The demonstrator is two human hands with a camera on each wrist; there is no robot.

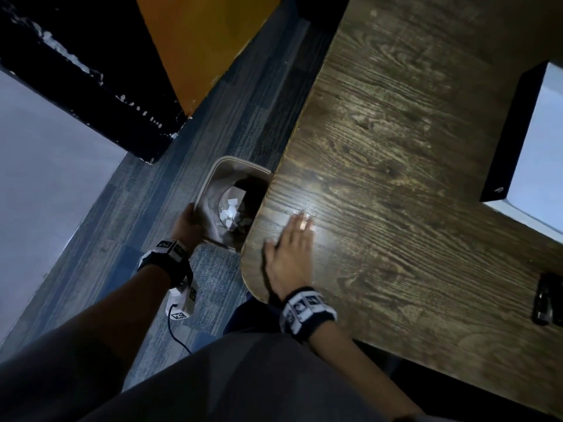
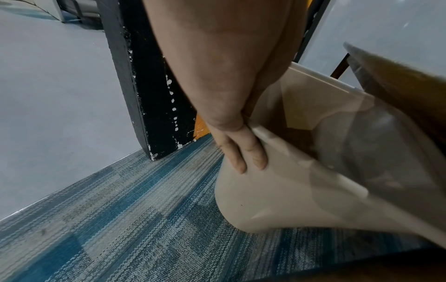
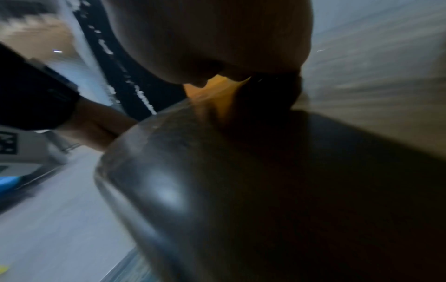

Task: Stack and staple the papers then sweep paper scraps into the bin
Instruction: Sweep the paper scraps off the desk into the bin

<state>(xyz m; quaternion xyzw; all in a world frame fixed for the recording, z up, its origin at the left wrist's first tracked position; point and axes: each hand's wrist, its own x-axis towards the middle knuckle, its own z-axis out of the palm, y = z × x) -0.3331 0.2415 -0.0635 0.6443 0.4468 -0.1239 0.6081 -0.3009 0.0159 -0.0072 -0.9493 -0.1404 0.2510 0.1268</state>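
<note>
A beige bin (image 1: 213,172) sits tucked against the rounded corner of the dark wooden table (image 1: 396,147). White paper scraps (image 1: 230,213) lie inside it. My left hand (image 1: 187,223) grips the bin's near rim; in the left wrist view its fingers (image 2: 243,154) curl over the rim of the bin (image 2: 284,194). My right hand (image 1: 291,251) lies flat on the table by the corner, fingers straight and blurred. The right wrist view is blurred, showing only the palm (image 3: 212,38) and the table corner (image 3: 217,190).
A black stapler (image 1: 548,300) lies at the table's right edge. A black-backed stack with white paper (image 1: 542,147) sits at the far right. Blue carpet (image 1: 182,141) surrounds the bin, with a black and orange panel (image 1: 195,41) beyond.
</note>
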